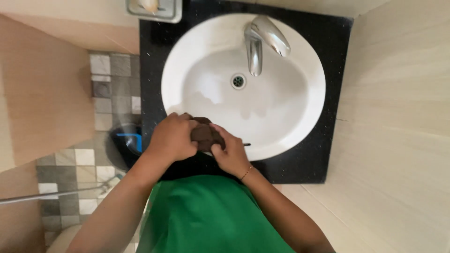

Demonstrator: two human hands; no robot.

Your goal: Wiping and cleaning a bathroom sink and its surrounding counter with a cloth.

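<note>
Both of my hands meet over the near rim of a white oval sink (300,117). My left hand (172,138) and my right hand (230,152) are closed together around a small dark brown cloth (205,134), bunched up between the fingers. A thin bracelet circles my right wrist. A chrome tap (262,40) stands at the far side of the basin, above the round drain (238,81). I cannot see water running.
The sink sits in a black speckled counter (328,140). Beige walls close in on the right and left. A tiled floor (110,84) lies to the left, with a dark bin (125,143) on it. A metal soap holder (154,9) is at the top.
</note>
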